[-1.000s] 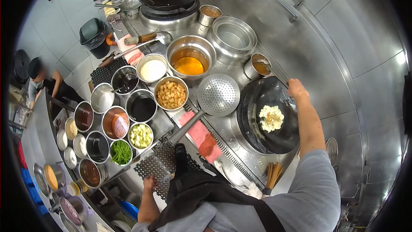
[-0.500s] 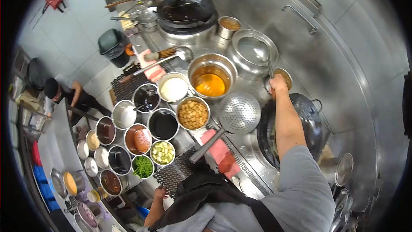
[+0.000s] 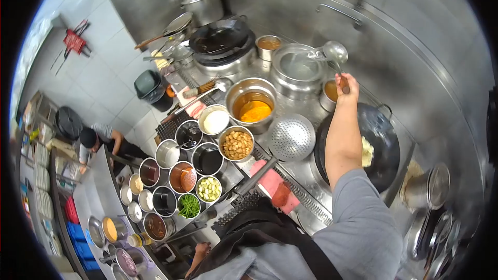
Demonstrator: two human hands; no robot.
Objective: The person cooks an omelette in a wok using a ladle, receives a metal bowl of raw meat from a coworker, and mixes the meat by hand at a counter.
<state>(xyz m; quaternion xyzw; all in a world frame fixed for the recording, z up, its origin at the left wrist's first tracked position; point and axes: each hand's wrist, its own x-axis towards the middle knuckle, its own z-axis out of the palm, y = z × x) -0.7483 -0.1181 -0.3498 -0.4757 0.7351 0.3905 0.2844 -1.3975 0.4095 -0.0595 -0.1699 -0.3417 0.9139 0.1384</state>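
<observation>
My right hand (image 3: pixel 348 87) is closed round the wooden handle of a metal ladle (image 3: pixel 335 52), its bowl raised above and beside a steel pot of cloudy liquid (image 3: pixel 296 65). Beneath my right forearm sits a black wok (image 3: pixel 381 129) with pale yellow food (image 3: pixel 367 153) in it, partly hidden by the arm. Low beside my apron is my left hand (image 3: pixel 203 249); its fingers look loosely curled and apart, with nothing visible in them. A perforated skimmer (image 3: pixel 291 137) rests left of the wok, its handle toward me.
A pot of orange oil (image 3: pixel 254 110), a pan of browned cubes (image 3: pixel 236 144), chopped greens (image 3: pixel 189 206) and several sauce pots crowd the left. Another wok (image 3: pixel 220 39) stands at the back. Pink cloths (image 3: pixel 280 192) lie in front. A co-worker (image 3: pixel 111 142) stands at far left.
My right hand has lifted the ladle from over the pot of cloudy liquid, up and to the right. The view has shifted, and more of the wok shows. My left hand stays low.
</observation>
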